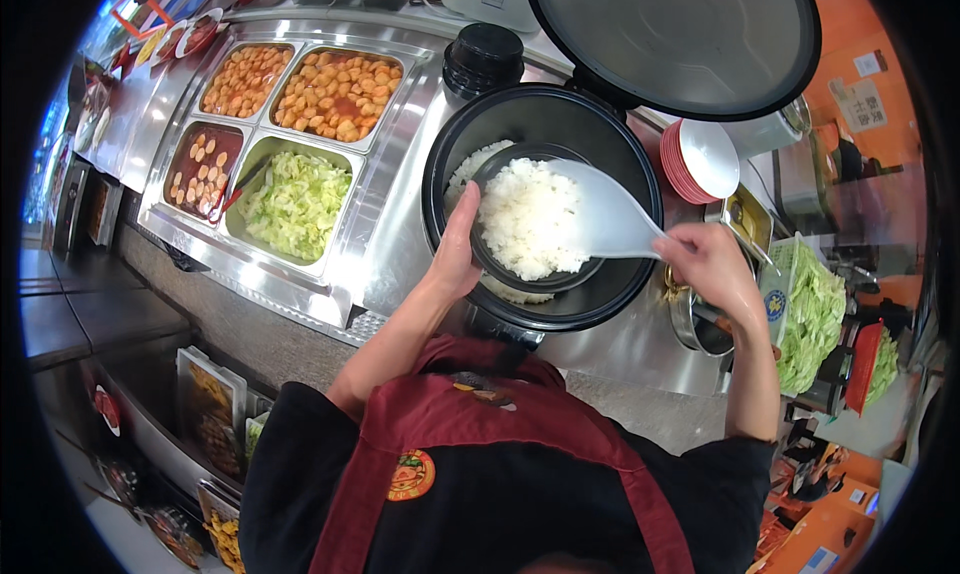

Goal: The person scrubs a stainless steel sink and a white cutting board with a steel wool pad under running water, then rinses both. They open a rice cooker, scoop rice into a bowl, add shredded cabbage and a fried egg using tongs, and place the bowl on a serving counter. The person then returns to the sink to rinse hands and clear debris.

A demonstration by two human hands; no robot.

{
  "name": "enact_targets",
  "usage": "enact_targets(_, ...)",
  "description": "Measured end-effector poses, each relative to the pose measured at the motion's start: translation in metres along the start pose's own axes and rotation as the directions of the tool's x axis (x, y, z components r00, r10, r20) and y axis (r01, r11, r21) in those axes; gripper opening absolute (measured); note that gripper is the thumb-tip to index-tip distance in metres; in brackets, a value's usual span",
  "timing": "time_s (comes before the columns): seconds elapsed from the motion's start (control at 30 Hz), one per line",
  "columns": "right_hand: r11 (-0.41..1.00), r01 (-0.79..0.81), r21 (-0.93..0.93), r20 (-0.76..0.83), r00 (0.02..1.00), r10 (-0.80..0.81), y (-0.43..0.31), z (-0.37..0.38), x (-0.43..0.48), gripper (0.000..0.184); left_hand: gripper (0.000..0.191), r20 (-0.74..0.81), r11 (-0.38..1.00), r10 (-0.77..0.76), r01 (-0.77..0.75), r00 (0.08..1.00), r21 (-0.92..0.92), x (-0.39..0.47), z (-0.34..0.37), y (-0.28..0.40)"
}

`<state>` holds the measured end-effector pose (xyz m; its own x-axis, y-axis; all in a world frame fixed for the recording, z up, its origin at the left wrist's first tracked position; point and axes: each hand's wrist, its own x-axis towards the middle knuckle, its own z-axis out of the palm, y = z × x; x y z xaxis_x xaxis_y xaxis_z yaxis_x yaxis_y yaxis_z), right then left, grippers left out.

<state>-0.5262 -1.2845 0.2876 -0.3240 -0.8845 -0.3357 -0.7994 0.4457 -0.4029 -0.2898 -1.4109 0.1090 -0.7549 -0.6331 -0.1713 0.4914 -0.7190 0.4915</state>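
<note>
My left hand (456, 253) grips the left rim of a black round bowl (496, 263), its thumb up along the side. White cooked rice (525, 217) is heaped in this bowl. In my right hand (699, 262) is the handle of a translucent white rice paddle (611, 210), whose blade lies against the right side of the heap. Both are held over the open black rice cooker (637, 274). More rice (484, 161) shows inside the cooker, partly hidden beneath the bowl. The cooker's lid (675, 41) stands raised at the back.
Left of the cooker, a steel counter holds pans of browned chunks in sauce (337, 93), sliced pieces in dark sauce (199, 169) and chopped lettuce (300, 199). Stacked black bowls (484, 56) stand behind. Red-and-white bowls (701, 161), a steel pot (694, 322) and a lettuce basket (806, 319) are at right.
</note>
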Motion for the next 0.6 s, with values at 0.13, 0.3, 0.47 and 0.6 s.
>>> enact_targets(0.13,0.985,-0.108,0.135,-0.026,0.993,0.113,0.013,0.014,0.005,0.032,0.060,-0.030,0.988,0.087,-0.082,0.996,0.132,-0.001,-0.007,-0.009)
enact_targets(0.3,0.910,-0.228,0.347,0.020,0.972,0.236,0.016,0.012,-0.016,0.032,0.061,-0.104,0.948,0.229,-0.197,0.968,0.248,0.002,-0.023,-0.024)
enact_targets(0.47,0.918,-0.120,0.378,0.096,0.991,0.090,-0.003,0.052,-0.014,0.032,0.066,-0.011,0.698,0.461,-0.355,0.887,0.622,0.006,-0.018,-0.034)
enact_targets(0.6,0.960,-0.095,0.262,0.014,0.995,0.095,-0.001,0.063,-0.015,0.027,0.061,-0.129,0.956,0.250,-0.224,0.960,0.188,0.006,-0.012,-0.029)
